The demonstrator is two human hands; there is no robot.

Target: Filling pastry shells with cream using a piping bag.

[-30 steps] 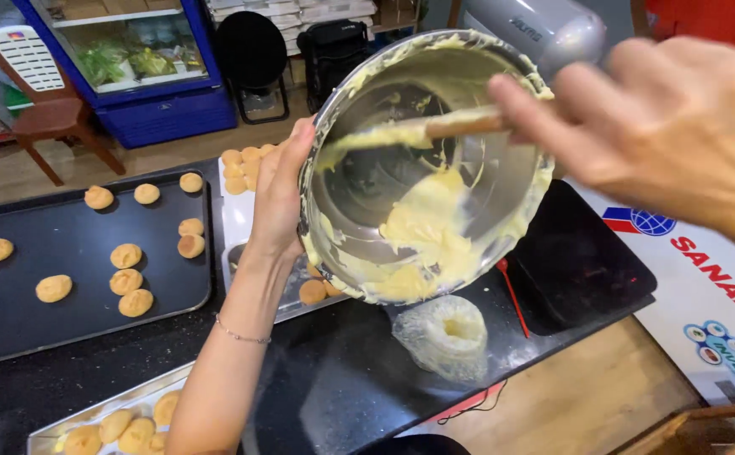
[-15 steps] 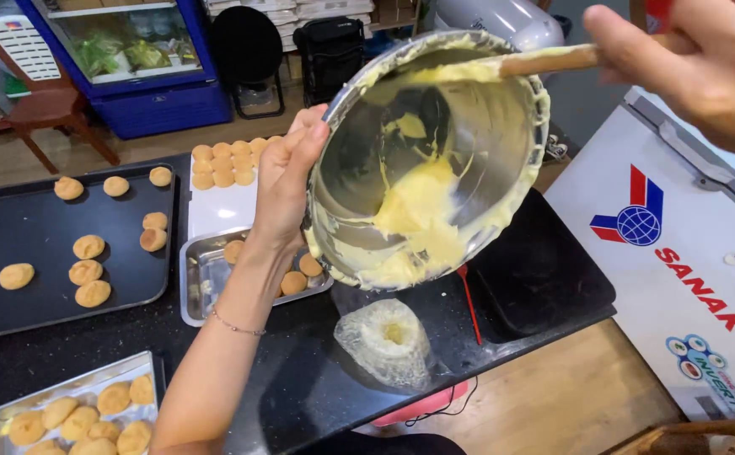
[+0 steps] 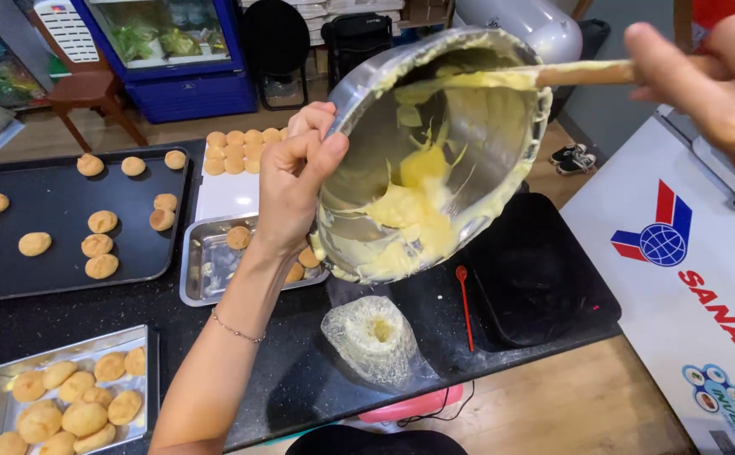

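The left hand (image 3: 296, 181) is closed tight on the rim of a steel mixing bowl (image 3: 435, 152), with the thumb inside the edge and the other fingers behind it. It holds the bowl tilted steeply, the opening turned toward the camera. The right hand (image 3: 713, 84) is curled around the wooden handle of a spatula (image 3: 536, 77), and the blade of the spatula lies against the upper inside wall of the bowl. Pale yellow cream (image 3: 410, 211) sticks to the walls and gathers at the low edge of the bowl.

Directly under the bowl, a clear piping bag (image 3: 372, 333) stands open on the black counter (image 3: 300, 371), with some cream inside. Just to the right of the bowl's low edge lies a small red spoon (image 3: 464, 303), and beyond it a dark square tray (image 3: 544, 270). To the left of the bowl there is a steel tray (image 3: 207, 261) with a few round pastries, then a large black baking sheet (image 3: 56, 219) with more pastries. Another steel tray (image 3: 13, 379), full of pastries, is at the near left corner. Behind the bowl, a blue display fridge (image 3: 174, 59) stands on the floor. To the right of the bowl is a white chest freezer (image 3: 679, 278).
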